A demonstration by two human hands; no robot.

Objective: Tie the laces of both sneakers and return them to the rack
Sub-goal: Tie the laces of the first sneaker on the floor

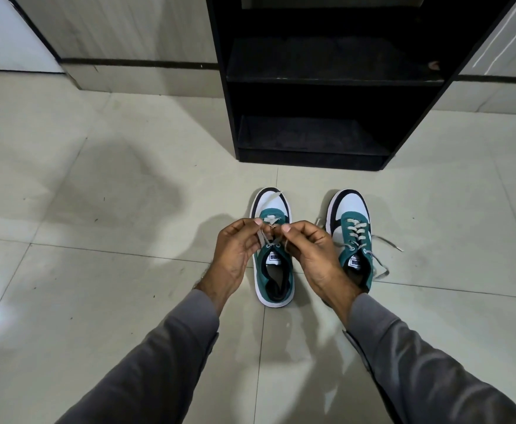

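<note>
Two teal, white and black sneakers stand side by side on the tiled floor, toes pointing away from me. Over the left sneaker, my left hand and my right hand each pinch a strand of its grey laces, pulled up and crossed between my fingertips. The right sneaker sits partly behind my right hand; its laces trail loose on the floor to its right. The black rack stands just beyond the shoes.
The rack's lower shelf and middle shelf are dark and bare. Pale floor tiles spread to the left and right. A wall with a dark skirting stripe runs behind.
</note>
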